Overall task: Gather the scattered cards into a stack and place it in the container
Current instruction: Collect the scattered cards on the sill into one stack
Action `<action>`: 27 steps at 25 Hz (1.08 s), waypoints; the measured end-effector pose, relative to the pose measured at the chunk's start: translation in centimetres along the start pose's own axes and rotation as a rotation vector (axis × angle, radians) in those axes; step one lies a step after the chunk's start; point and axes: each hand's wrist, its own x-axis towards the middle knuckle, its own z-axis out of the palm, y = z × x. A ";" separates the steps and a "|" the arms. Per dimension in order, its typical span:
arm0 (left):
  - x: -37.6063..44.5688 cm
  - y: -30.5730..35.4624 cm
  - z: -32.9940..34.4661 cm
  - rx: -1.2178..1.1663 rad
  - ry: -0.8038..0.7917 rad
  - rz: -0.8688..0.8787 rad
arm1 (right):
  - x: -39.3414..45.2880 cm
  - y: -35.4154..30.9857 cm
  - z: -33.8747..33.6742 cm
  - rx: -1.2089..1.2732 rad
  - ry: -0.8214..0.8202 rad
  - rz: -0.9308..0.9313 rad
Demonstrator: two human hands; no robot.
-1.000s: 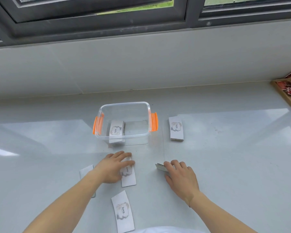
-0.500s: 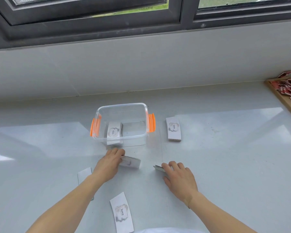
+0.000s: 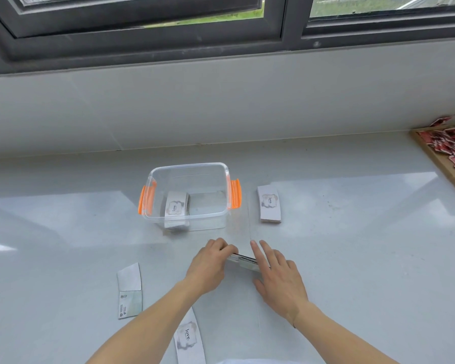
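Together, left hand (image 3: 208, 266) curled pinching small card stack (image 3: 243, 260), right hand (image 3: 279, 277) flat, fingers extended against it

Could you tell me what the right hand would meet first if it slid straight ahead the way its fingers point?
Probably bare countertop first: the right hand points up and slightly left, into the gap between the clear container and the separate card stack. Depth is uncertain; it might graze the container's right corner.

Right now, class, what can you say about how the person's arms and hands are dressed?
Both forearms are bare, with no sleeves. The left hand and the right hand wear no gloves or rings. A thin band circles the right wrist. A bit of white clothing shows at the bottom edge.
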 end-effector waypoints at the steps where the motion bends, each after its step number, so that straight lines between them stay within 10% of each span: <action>1: 0.0 0.4 0.1 -0.017 -0.010 0.014 | -0.1 0.0 0.0 0.001 0.006 -0.002; 20: -0.2 4.5 1.4 -0.458 -0.196 -0.099 | -0.3 -0.3 0.6 -0.035 -0.001 0.036; 27: -5.1 -2.5 -0.8 -0.001 -0.298 0.079 | -0.2 -0.2 0.7 -0.003 0.026 0.022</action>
